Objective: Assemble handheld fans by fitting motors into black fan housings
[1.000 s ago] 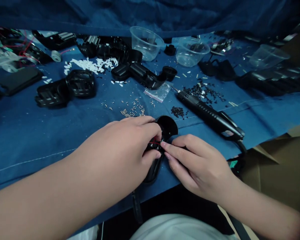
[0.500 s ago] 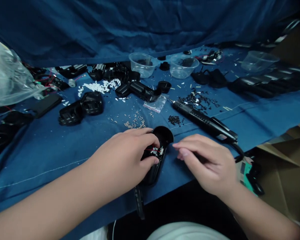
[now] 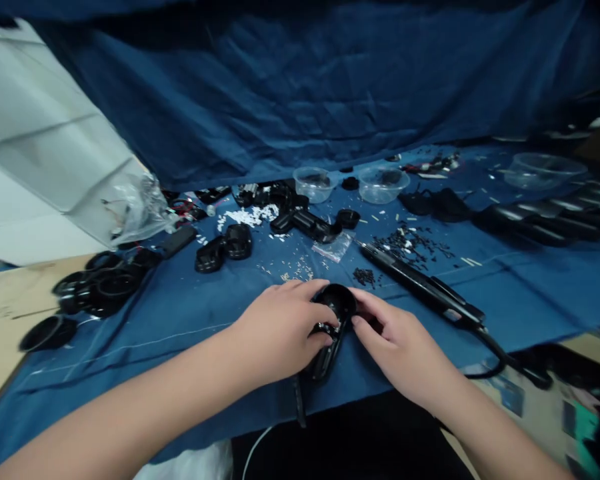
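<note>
A black plastic housing (image 3: 325, 363) with a round cup-like end lies near the front edge of the blue cloth. Over its left side, my left hand (image 3: 285, 327) grips it, thumb and fingers reaching into the open shell where small parts show. My right hand (image 3: 397, 337) has its curled fingertips at the right rim of the round end; whether they pinch anything small is hidden. Right of the housing lies a black electric screwdriver (image 3: 420, 283) with its cable. Silver screws (image 3: 297, 270) and a pile of black screws (image 3: 364, 277) lie just beyond the hands.
Clear plastic bowls (image 3: 315, 187) stand at the back near white pieces (image 3: 250, 215) and black housings (image 3: 307, 223). Black rings (image 3: 95, 283) lie at the left beside a plastic bag (image 3: 143, 210). Several black shells (image 3: 545, 220) line the right.
The camera view has shifted, showing more of the left side. My right hand has moved in to the housing's round end; my left hand still holds the housing.
</note>
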Available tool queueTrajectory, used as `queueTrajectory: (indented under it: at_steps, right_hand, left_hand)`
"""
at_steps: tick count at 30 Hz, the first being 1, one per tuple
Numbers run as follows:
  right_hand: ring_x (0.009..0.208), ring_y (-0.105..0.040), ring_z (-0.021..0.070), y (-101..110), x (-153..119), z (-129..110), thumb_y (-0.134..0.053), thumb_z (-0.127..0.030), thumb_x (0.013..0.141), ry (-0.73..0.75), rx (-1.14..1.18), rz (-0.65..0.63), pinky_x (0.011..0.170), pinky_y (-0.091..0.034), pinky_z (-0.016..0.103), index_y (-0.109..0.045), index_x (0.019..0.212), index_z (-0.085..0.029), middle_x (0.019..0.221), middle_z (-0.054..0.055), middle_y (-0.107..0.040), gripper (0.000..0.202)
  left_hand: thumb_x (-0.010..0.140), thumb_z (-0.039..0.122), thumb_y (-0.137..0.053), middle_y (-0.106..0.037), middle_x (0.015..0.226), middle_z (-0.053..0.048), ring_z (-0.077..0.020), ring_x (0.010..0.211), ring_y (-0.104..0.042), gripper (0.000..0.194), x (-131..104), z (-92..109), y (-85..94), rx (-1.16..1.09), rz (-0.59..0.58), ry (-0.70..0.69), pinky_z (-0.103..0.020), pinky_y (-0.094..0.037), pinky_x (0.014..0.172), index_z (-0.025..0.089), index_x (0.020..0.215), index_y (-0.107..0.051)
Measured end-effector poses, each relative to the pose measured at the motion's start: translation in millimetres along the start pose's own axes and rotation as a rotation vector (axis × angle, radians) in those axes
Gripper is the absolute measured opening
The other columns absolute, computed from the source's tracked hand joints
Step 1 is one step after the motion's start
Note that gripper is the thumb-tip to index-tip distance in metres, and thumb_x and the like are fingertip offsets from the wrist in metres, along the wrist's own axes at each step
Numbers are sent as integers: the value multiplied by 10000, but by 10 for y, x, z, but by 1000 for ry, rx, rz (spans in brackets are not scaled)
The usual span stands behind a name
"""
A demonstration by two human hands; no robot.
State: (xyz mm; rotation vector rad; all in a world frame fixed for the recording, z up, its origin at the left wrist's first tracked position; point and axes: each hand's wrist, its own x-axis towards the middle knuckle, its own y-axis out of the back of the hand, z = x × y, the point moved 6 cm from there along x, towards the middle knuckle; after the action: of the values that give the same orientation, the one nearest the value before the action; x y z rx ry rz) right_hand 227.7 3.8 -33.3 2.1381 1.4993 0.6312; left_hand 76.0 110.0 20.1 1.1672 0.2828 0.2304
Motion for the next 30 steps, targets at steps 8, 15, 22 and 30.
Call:
queueTrajectory:
  at_steps: [8,15,22,30]
  right_hand:
    - [909,-773,194,-188,74,33,-761,-475,949,-133,518,-118,798,-691,296,-716,1455,-160,1030,83,-779,598]
    - [980,-769,182,-304,49,-121,-750,-472,913,-122,620,-174,900,-695,322,-674,1459,-165,1252,119,-756,631]
    - [858,-708,139,-358,46,-161,-725,-353,869,-159,601,-141,872,-654,292,-675,1443,-166,1020,49,-747,606]
    - [882,-678,136,-380,47,-111,-717,-373,830,-166,553,-77,799,-593,248,-703,1402,-165,1124,72,-740,609]
  left_hand:
    - [1017,332,-767,-487,1778,-120,-478,1500,-622,253,-128,52,13,53,43,70,-725,-567,1164,370,1250,-860]
    - [1022,430,-755,-127,1912,-106,-458,1457,-662,349,-420,60,35,-39,131,-12,-651,-591,1159,336,1351,-820]
    - [1082,440,-666,-69,1924,-91,-410,1613,-520,390,-512,-25,-37,-62,162,-69,-610,-482,1291,360,1451,-763]
    - [1122,315,-557,-220,1899,-114,-356,1600,-532,353,-572,-30,-92,-21,361,-235,-549,-495,1289,290,1406,-766]
